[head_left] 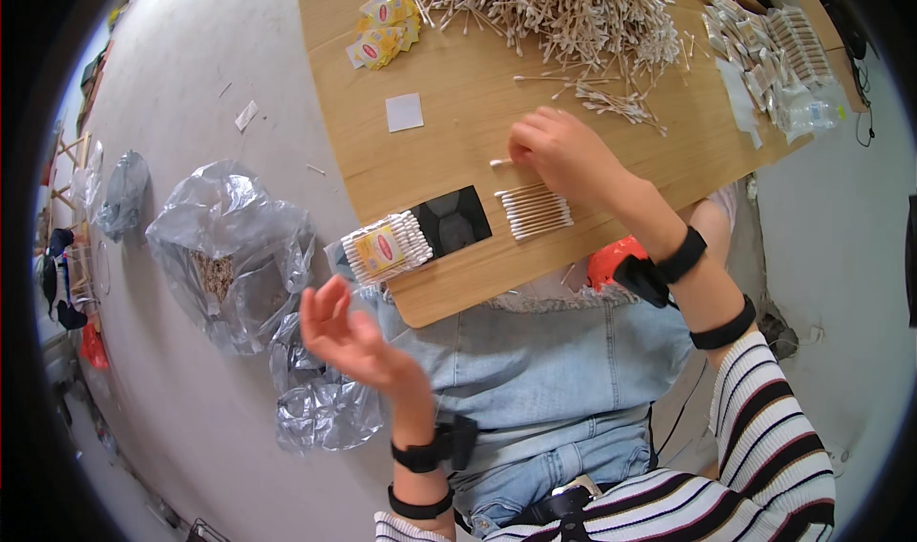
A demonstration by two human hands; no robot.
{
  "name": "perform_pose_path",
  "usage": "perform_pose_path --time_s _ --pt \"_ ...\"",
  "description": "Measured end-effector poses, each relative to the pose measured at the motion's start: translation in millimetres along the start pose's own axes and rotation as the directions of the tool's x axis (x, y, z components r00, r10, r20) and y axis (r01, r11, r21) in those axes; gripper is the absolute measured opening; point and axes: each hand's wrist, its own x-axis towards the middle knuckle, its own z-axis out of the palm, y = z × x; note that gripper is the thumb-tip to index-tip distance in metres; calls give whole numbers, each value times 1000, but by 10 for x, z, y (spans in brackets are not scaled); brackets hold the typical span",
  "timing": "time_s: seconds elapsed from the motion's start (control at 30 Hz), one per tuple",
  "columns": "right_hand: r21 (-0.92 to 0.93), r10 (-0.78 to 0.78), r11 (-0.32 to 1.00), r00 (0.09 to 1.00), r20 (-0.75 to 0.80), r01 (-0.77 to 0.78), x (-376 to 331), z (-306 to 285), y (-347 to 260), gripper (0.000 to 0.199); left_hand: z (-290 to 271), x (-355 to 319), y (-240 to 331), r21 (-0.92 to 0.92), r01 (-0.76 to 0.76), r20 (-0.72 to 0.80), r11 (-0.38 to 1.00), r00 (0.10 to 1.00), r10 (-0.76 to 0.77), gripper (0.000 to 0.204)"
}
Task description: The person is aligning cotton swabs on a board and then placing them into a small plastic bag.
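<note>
My right hand (554, 150) is over the table with its fingers closed on a cotton swab (499, 163), one white tip poking out on the left. Just below it lies a neat row of cotton swabs (535, 212), side by side on the wood. My left hand (349, 337) hangs off the table's near left corner, palm up, fingers apart and holding nothing. Close above that hand, a bundle of cotton swabs with a yellow label card (384, 246) sits in clear film, touching a flat black rectangle (457, 222).
A big heap of loose cotton swabs (573, 17) covers the table's far side. Yellow label cards (384, 31) and a white square card (404, 112) lie at left. Packed swabs (764, 45) and a clear bottle (812, 115) are far right. Plastic bags (229, 246) stand on the floor.
</note>
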Motion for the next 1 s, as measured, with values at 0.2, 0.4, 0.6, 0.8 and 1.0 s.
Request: perform_pose_path --time_s 0.2,0.4,0.6,0.8,1.0 --pt "222 69 973 997 -44 -58 -411 -15 -226 15 -815 158 -1329 233 797 163 558 534 -830 49" --pt "156 406 913 817 -410 -376 -422 323 -345 34 -473 235 -1845 -31 923 563 385 334 -756 39" --pt "-258 301 853 831 -467 -454 -244 623 -419 41 -404 278 -1997 -67 937 517 342 326 -791 36" --pt "-250 231 902 882 -410 -352 -13 684 -428 41 -385 283 -1783 -120 912 620 393 378 -687 32" --pt "-215 206 924 886 -417 -316 141 764 -477 40 -712 130 -1478 -33 934 581 357 308 -753 28"
